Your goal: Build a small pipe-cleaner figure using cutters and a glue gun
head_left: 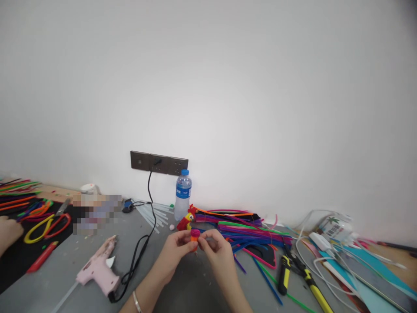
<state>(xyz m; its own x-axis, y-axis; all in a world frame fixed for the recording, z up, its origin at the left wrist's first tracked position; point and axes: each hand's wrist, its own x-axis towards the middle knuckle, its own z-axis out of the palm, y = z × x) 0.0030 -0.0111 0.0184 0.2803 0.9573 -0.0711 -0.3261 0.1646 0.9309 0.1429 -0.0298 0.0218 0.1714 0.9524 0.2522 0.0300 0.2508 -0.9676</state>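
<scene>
A small magenta and orange piece (pixel 195 234), which looks like coiled pipe cleaner, is pinched between my two hands above the grey table. My left hand (pixel 176 251) grips it from the left with thumb and index finger. From the other side, the fingertips of my right hand (pixel 217 248) close on its edge. Just behind stands a red and yellow parrot-like figure (pixel 186 221) with a round eye. Bundled pipe cleaners (pixel 250 230) in purple, blue, green and pink lie beyond my right hand.
At left are a pink glue gun (pixel 99 269) with a black cord, scissors (pixel 57 226), a red cutter (pixel 42 257) and another person's hand (pixel 9 234). A water bottle (pixel 183 198) stands by the wall. Yellow-black pliers (pixel 299 274), white cables and a phone (pixel 374 278) lie at right.
</scene>
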